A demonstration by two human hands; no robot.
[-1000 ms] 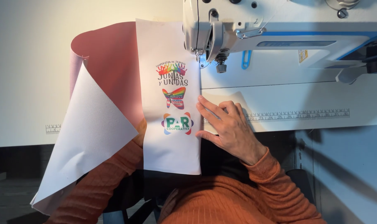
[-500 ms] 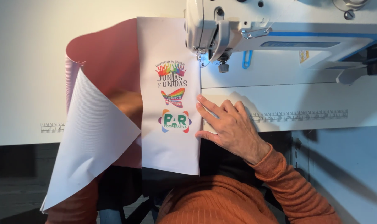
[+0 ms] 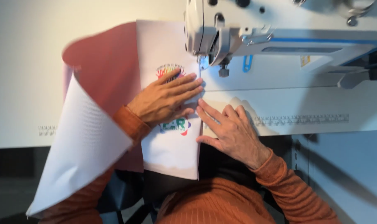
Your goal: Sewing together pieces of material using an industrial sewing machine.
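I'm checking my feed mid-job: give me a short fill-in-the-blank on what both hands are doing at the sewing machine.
1. The left hand lies flat on the ____ fabric panel.
2. The right hand rests at that panel's ____ edge.
3. Both sleeves are ____.
4. The sewing machine is mostly ____.

Missing: white; right; orange; white

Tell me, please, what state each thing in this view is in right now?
Left hand: flat, fingers spread, pressing on the white printed fabric.
Right hand: flat at the fabric's right edge, holding nothing.
White printed fabric: laid flat, top edge near the needle, lower end hanging off the table.
Pink fabric: curled up, white underside showing.
Sewing machine: presser foot position hidden.
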